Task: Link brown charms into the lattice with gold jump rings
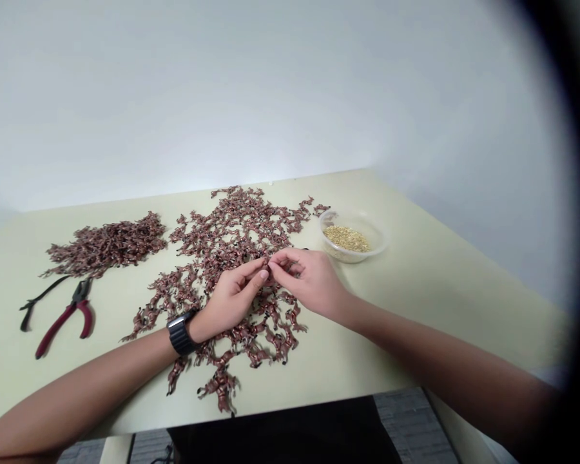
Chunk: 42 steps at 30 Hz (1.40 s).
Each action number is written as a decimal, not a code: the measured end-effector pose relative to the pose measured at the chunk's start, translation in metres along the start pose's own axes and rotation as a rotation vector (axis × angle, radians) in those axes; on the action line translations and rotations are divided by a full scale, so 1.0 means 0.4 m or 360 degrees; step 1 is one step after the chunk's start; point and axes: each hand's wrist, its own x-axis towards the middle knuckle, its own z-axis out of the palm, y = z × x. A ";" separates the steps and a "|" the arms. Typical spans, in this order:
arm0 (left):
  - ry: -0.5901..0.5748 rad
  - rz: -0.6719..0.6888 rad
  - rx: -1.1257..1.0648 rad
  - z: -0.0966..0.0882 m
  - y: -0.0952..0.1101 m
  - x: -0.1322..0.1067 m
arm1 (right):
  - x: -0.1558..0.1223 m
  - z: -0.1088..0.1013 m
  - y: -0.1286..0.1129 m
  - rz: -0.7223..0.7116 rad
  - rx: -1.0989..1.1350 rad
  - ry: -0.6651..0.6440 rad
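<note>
My left hand (232, 295), a dark watch (182, 334) on its wrist, is closed in a pinch above the pile. Between its thumb and fingertips a bit of a small brown animal figurine (266, 263) shows. My right hand (309, 276) meets it there, thumb and index finger pinched at the same spot; whatever small piece those fingers hold is hidden. Under and around both hands, many glossy brown animal figurines (236, 225) with dark feet lie spread over the table. Just beyond my right hand stands a clear plastic bowl (352, 258) with tiny gold-coloured pieces (347, 238) inside.
A denser heap of brown figurines (111, 245) lies at the left. In front of it rest red-handled pliers (67, 316) and a thin black strap-like item (43, 296). The pale table (439, 283) meets a white wall (198, 90) at the back.
</note>
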 end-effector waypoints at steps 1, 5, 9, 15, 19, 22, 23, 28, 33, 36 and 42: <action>0.0000 0.0007 0.0012 0.000 0.001 0.000 | 0.000 -0.001 -0.001 -0.0002 -0.0015 0.0002; 0.0054 0.0036 0.0036 0.004 0.004 0.002 | 0.003 -0.004 -0.004 0.0000 -0.0048 0.0002; 0.0078 0.0068 0.0016 0.007 -0.003 0.003 | 0.006 -0.004 -0.006 0.0012 -0.0051 0.0003; 0.0066 0.0079 -0.0014 0.005 -0.021 0.003 | 0.001 -0.003 -0.002 0.0097 0.0056 -0.0009; 0.0085 0.0131 -0.0090 0.003 -0.035 0.002 | 0.001 -0.007 -0.012 0.0255 0.0165 -0.0041; 0.0120 0.0167 -0.0089 0.001 -0.041 0.001 | 0.002 -0.007 -0.018 0.0295 0.0238 -0.0053; 0.0126 0.0166 -0.0082 0.001 -0.041 0.000 | 0.001 -0.006 -0.019 0.0298 0.0255 -0.0049; 0.0125 0.0119 -0.0129 0.002 -0.036 -0.002 | -0.004 -0.003 -0.017 0.0257 0.0278 -0.0019; 0.0128 0.0079 -0.0214 0.006 -0.032 0.002 | -0.007 -0.002 -0.016 0.0154 0.0113 0.0018; 0.0154 0.0072 -0.0216 0.006 -0.029 0.003 | -0.008 -0.001 -0.018 0.0072 0.0026 0.0043; 0.0131 0.0072 -0.0272 0.006 -0.019 0.002 | -0.007 -0.004 -0.023 -0.0006 -0.0058 0.0084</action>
